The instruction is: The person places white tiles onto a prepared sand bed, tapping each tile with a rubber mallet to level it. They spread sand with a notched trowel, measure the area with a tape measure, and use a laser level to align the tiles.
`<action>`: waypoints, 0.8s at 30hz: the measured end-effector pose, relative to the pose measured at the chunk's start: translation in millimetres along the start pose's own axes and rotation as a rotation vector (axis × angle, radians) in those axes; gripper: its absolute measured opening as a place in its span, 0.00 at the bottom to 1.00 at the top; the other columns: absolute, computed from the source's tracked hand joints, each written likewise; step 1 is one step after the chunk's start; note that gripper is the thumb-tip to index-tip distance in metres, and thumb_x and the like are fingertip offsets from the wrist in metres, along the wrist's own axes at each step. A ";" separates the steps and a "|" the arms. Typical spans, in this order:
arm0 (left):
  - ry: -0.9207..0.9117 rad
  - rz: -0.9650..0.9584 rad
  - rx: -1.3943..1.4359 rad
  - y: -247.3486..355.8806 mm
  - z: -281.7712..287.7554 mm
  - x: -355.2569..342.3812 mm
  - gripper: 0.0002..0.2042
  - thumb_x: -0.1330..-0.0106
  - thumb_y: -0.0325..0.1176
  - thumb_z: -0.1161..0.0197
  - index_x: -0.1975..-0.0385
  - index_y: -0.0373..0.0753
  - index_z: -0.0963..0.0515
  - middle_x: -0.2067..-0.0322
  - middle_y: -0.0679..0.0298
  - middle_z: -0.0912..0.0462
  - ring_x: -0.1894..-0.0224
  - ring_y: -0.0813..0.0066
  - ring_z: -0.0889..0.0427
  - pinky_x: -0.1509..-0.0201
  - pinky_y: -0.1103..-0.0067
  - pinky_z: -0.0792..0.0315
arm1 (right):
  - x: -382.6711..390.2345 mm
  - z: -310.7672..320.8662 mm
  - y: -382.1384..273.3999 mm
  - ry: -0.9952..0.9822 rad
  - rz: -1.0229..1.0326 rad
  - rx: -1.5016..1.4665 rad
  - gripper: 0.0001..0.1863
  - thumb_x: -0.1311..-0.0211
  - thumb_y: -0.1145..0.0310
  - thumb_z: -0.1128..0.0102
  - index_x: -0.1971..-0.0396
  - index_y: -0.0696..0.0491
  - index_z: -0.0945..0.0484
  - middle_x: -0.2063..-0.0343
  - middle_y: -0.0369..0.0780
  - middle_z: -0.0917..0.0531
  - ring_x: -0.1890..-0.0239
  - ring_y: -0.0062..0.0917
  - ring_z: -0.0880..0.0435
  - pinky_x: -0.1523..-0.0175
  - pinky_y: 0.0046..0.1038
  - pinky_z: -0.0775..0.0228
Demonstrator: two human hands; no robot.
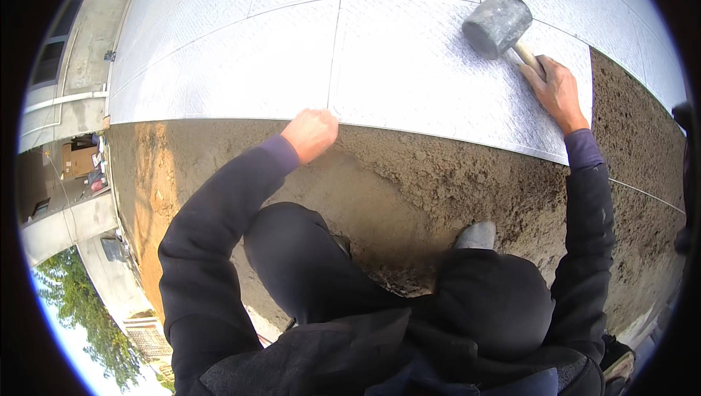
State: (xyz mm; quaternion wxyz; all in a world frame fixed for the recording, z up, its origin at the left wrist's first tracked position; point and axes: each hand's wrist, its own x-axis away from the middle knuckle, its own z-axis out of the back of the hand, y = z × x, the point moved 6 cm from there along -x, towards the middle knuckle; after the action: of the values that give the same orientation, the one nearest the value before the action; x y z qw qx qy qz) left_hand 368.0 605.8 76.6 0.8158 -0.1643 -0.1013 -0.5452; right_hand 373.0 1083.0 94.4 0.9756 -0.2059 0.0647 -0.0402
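My right hand (558, 89) is wrapped round the pale wooden handle of a rubber mallet (498, 25). The mallet's dark grey, dusty head is over the right part of a light stone slab (431, 67). My left hand (312, 133) is closed in a fist at the slabs' near edge, close to the joint between that slab and the left one (263, 60). Its fingertips are hidden, so I cannot see whether anything is in it. Damp sandy mortar (438, 169) lies along the slabs' near edge.
More textured slabs extend beyond. Rough mortar (631, 118) borders the slab on the right, with a thin string line (646, 195) across it. My grey shoe (477, 236) rests on the mortar between my bent knees. A concrete building (80, 52) stands at the left, with a tree (84, 308) below it in view.
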 end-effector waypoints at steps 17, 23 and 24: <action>0.316 0.027 0.227 43.5 103.6 -158.8 0.30 0.23 0.36 0.44 0.26 0.28 0.40 0.25 0.45 0.40 0.21 0.49 0.44 0.20 0.59 0.45 | 356.6 24.4 -45.1 0.070 -0.839 -0.824 0.22 0.21 0.59 0.42 0.71 0.61 0.27 0.83 0.44 0.32 0.77 0.21 0.34 0.72 0.34 0.34; 0.299 0.120 0.315 83.2 91.8 -256.4 0.34 0.21 0.42 0.49 0.22 0.29 0.48 0.19 0.48 0.52 0.16 0.56 0.58 0.14 0.58 0.64 | 369.4 16.3 -37.4 0.093 -0.825 -0.833 0.23 0.19 0.57 0.45 0.71 0.62 0.26 0.83 0.46 0.29 0.78 0.25 0.33 0.71 0.36 0.34; 0.277 0.161 0.318 81.0 88.1 -260.2 0.34 0.20 0.42 0.50 0.22 0.29 0.49 0.19 0.48 0.52 0.16 0.56 0.59 0.14 0.58 0.64 | 365.5 12.4 -35.6 0.091 -0.833 -0.849 0.23 0.20 0.57 0.45 0.71 0.62 0.26 0.83 0.46 0.29 0.78 0.25 0.33 0.71 0.37 0.34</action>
State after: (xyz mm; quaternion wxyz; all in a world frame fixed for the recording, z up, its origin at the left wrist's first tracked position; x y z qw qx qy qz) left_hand 343.7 890.4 55.8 0.8784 0.0354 -0.0595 -0.4728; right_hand 734.2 1017.0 80.1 0.7063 -0.5840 0.0307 -0.3989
